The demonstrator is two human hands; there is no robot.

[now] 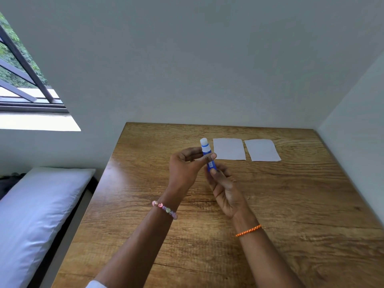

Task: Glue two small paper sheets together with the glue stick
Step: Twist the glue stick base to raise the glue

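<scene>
- I hold a blue glue stick [208, 156] upright above the wooden worktop [291, 204], with both hands raised in front of me.
- My left hand [186, 168] has its grip closed around the upper part of the tube: the thumb lies across the front of it and the fingers curl behind.
- My right hand [223, 188] has its grip closed on the lower end of the tube, the thumb pressed on the front near the base and the fingers wrapped underneath.
- The white end of the glue stick points up and away from me, clear of both hands. I cannot tell whether that white part is a cap or bare glue.
- Two small white paper sheets lie flat on the worktop beyond my hands, side by side, close but not touching.
- The nearer sheet [229, 149] sits just to the right of the glue stick's top as seen from my head; the farther sheet [262, 150] lies to the right of that one.
- A beaded bracelet [165, 209] in pale colours circles my left wrist, and an orange braided cord [248, 230] circles my right wrist.
- The worktop fits into a corner of pale walls [207, 59].
- To my left there is a bed with a white pillow [35, 208], and above it a window [22, 80] with dark bars and green leaves outside.
</scene>
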